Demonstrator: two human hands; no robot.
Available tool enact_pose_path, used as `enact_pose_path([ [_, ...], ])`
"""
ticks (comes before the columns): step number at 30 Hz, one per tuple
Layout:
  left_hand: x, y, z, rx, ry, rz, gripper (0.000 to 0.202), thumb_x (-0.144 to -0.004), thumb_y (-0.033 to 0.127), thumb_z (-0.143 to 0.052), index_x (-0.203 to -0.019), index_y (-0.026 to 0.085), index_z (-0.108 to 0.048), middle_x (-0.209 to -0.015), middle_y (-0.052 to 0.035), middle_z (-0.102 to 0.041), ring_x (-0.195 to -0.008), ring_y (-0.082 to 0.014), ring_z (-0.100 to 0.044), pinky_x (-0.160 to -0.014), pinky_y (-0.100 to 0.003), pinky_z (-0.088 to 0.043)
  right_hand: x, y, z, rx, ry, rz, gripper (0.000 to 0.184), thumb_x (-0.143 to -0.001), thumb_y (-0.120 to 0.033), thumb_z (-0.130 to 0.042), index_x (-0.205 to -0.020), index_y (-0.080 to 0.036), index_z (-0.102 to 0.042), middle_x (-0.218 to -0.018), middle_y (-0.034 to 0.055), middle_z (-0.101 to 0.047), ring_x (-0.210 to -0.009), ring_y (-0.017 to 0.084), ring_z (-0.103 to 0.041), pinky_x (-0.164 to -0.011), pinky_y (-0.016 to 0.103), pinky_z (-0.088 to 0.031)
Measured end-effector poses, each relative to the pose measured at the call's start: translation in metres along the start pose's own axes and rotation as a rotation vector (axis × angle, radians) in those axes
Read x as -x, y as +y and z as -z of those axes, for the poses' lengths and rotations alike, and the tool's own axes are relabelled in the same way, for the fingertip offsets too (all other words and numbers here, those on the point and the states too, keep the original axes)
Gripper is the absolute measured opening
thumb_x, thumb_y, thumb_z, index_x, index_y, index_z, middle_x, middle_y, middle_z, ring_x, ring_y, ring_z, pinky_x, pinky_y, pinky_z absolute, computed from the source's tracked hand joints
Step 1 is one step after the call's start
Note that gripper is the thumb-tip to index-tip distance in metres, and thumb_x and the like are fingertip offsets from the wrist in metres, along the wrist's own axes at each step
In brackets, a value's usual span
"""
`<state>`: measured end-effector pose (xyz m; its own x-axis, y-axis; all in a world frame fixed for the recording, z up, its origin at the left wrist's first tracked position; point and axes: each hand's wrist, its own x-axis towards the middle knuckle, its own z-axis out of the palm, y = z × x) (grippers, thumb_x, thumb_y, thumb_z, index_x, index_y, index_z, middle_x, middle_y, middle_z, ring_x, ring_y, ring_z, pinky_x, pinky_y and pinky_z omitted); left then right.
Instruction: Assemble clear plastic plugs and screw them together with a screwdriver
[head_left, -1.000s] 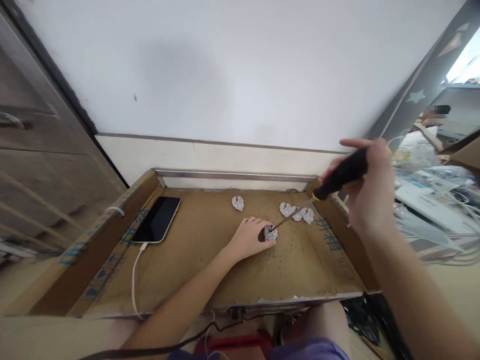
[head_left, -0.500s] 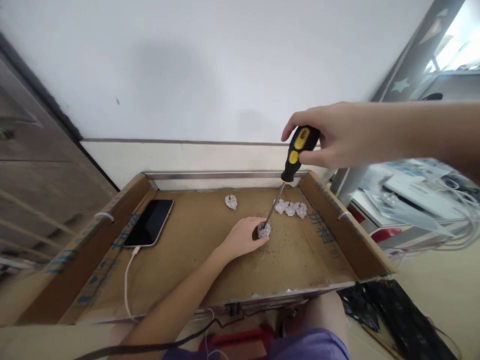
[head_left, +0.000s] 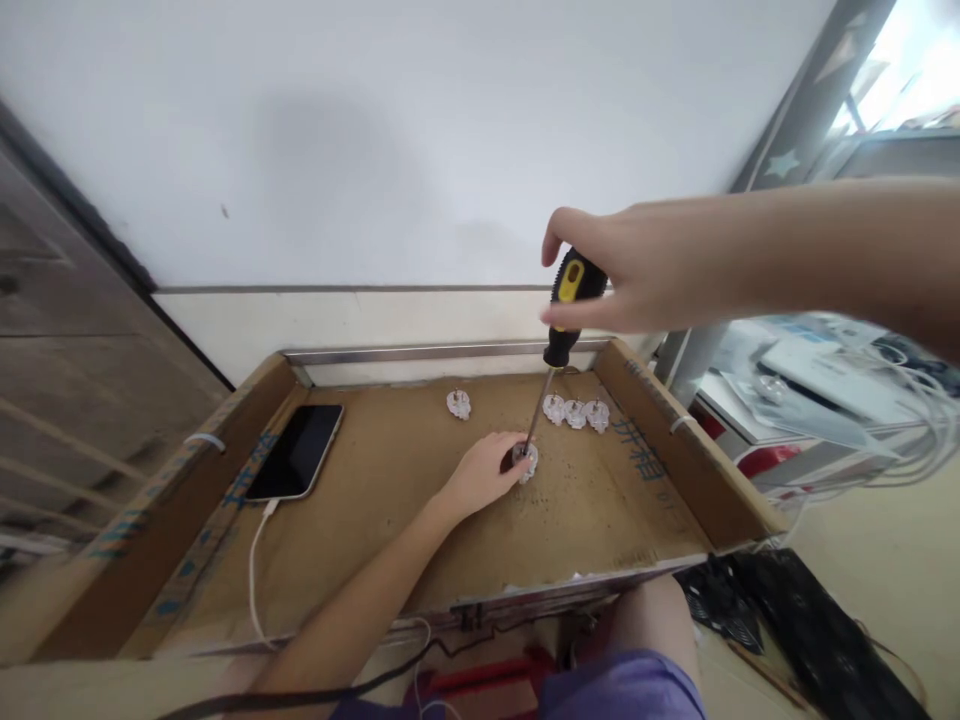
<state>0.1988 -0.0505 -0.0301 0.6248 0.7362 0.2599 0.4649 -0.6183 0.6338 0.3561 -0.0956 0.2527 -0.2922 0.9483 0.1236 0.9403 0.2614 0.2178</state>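
My right hand (head_left: pixel 592 270) grips the black and yellow handle of a screwdriver (head_left: pixel 571 300), its shaft slanting down to the left. The tip rests on a small clear plastic part (head_left: pixel 528 462), round with uneven edges, whose exact kind I cannot make out. Thumb and fingers of my left hand (head_left: pixel 487 472) pinch that part against the cardboard. Behind it, three similar clear parts (head_left: pixel 575 414) sit side by side with short metal pins upward. Another such clear part (head_left: pixel 459 404) lies apart to the left.
A cardboard tray (head_left: pixel 375 540) with raised side walls is the work surface. On its left lies a phone (head_left: pixel 296 452) with a white cable (head_left: pixel 253 570) plugged in. The white wall (head_left: pixel 450 150) rises behind; a cluttered white cabinet (head_left: pixel 802 380) stands at the right.
My right hand has shifted and rotated around the screwdriver handle, the thumb now lying across it. The screwdriver stands a little more upright. My left hand still holds the clear part.
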Motion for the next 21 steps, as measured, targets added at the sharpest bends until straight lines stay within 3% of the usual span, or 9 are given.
enact_pose_path([
  [3, 0.000, 0.000, -0.001, 0.016, 0.006, 0.022, 0.031, -0.084, 0.033, -0.051, -0.112, 0.021, -0.058, -0.110, -0.0042, -0.064, -0.099, -0.0202, -0.057, -0.090, -0.034, -0.042, -0.002, 0.000, 0.000, -0.098, -0.137, 0.044, 0.053, -0.079, -0.050, -0.054, -0.123, -0.023, -0.044, -0.094, 0.0024, -0.061, -0.070, 0.012, -0.058, -0.061, 0.026, -0.040],
  [6, 0.000, 0.001, -0.002, 0.030, 0.009, 0.048, 0.030, -0.083, 0.033, -0.052, -0.110, 0.022, -0.059, -0.109, -0.0032, -0.064, -0.099, -0.0199, -0.057, -0.089, -0.033, -0.042, -0.001, -0.005, 0.000, 0.002, -0.008, -0.014, 0.057, -0.082, -0.060, -0.041, -0.116, -0.015, -0.050, -0.092, 0.0078, -0.062, -0.079, 0.019, -0.059, -0.065, 0.030, -0.040],
  [8, 0.001, 0.002, -0.001, 0.032, 0.009, 0.069, 0.030, -0.083, 0.033, -0.052, -0.110, 0.023, -0.059, -0.109, -0.0028, -0.064, -0.098, -0.0197, -0.057, -0.089, -0.033, -0.042, 0.000, -0.009, 0.002, 0.046, 0.035, -0.023, 0.062, -0.080, -0.062, -0.042, -0.119, -0.014, -0.048, -0.100, 0.0098, -0.060, -0.082, 0.021, -0.059, -0.067, 0.032, -0.040],
  [10, 0.001, 0.002, 0.000, 0.032, 0.006, 0.090, 0.031, -0.083, 0.034, -0.053, -0.111, 0.023, -0.059, -0.108, -0.0027, -0.064, -0.097, -0.0196, -0.057, -0.087, -0.033, -0.043, 0.001, -0.012, 0.005, -0.030, -0.069, 0.035, 0.058, -0.079, -0.054, -0.046, -0.126, -0.020, -0.041, -0.106, 0.0064, -0.059, -0.076, 0.016, -0.059, -0.065, 0.030, -0.040],
  [13, 0.001, 0.003, 0.001, 0.034, -0.005, 0.113, 0.031, -0.082, 0.034, -0.053, -0.110, 0.023, -0.060, -0.104, -0.0031, -0.065, -0.094, -0.0199, -0.058, -0.084, -0.032, -0.044, 0.001, -0.016, 0.009, -0.111, -0.189, 0.104, 0.047, -0.082, -0.047, -0.043, -0.125, -0.027, -0.041, -0.094, 0.0022, -0.062, -0.064, 0.012, -0.056, -0.059, 0.028, -0.039],
  [17, 0.000, 0.002, 0.001, 0.023, 0.002, 0.116, 0.029, -0.083, 0.034, -0.052, -0.109, 0.024, -0.060, -0.102, -0.0028, -0.066, -0.092, -0.0199, -0.058, -0.083, -0.032, -0.044, -0.002, -0.019, 0.006, 0.155, 0.054, 0.013, 0.051, -0.084, -0.059, -0.034, -0.108, -0.018, -0.052, -0.076, 0.0091, -0.060, -0.066, 0.020, -0.056, -0.058, 0.033, -0.036],
  [19, -0.001, 0.001, 0.001, 0.019, 0.005, 0.105, 0.027, -0.083, 0.032, -0.051, -0.108, 0.024, -0.060, -0.104, -0.0023, -0.065, -0.093, -0.0195, -0.058, -0.084, -0.032, -0.044, -0.003, -0.018, 0.004, 0.124, 0.031, 0.027, 0.051, -0.081, -0.055, -0.041, -0.116, -0.020, -0.046, -0.087, 0.0092, -0.061, -0.066, 0.020, -0.056, -0.058, 0.032, -0.037],
  [21, -0.001, 0.001, 0.001, 0.021, 0.006, 0.100, 0.027, -0.084, 0.030, -0.050, -0.108, 0.023, -0.060, -0.106, -0.0024, -0.065, -0.094, -0.0193, -0.058, -0.085, -0.032, -0.044, -0.005, -0.017, 0.004, -0.043, -0.100, 0.100, 0.053, -0.077, -0.048, -0.048, -0.125, -0.027, -0.037, -0.101, 0.0051, -0.059, -0.064, 0.016, -0.055, -0.056, 0.030, -0.038],
])
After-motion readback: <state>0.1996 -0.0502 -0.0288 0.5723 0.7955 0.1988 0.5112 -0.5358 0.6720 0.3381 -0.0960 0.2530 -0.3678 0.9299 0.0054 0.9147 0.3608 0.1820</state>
